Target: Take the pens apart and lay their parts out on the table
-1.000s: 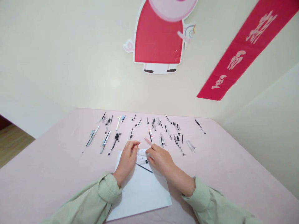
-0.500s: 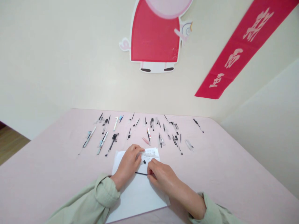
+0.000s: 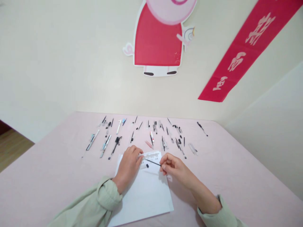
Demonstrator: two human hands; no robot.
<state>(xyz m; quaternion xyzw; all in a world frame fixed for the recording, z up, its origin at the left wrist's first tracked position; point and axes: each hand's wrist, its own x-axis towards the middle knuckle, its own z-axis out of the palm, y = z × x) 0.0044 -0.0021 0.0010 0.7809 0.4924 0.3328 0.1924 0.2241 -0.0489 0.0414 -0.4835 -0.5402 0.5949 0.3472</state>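
My left hand (image 3: 129, 164) rests on the top of a white sheet of paper (image 3: 146, 195), fingers curled around a clear pen barrel (image 3: 151, 155) that lies across the sheet's upper edge. My right hand (image 3: 174, 168) pinches the end of a thin black ink refill (image 3: 152, 162), whose tip points left toward the barrel. A small black pen part (image 3: 147, 165) lies on the paper between both hands. Pale green sleeves cover my forearms.
Several pens and loose pen parts (image 3: 146, 135) lie in rows across the pink table (image 3: 236, 176) beyond the paper. A pink pen piece (image 3: 149, 144) sits just past the sheet. The cream wall carries a cartoon cutout (image 3: 161, 37) and a red banner (image 3: 241, 53).
My right hand picked the black refill up off the paper and raised it, turning its tip toward the barrel in my left hand. The left hand stayed in place.
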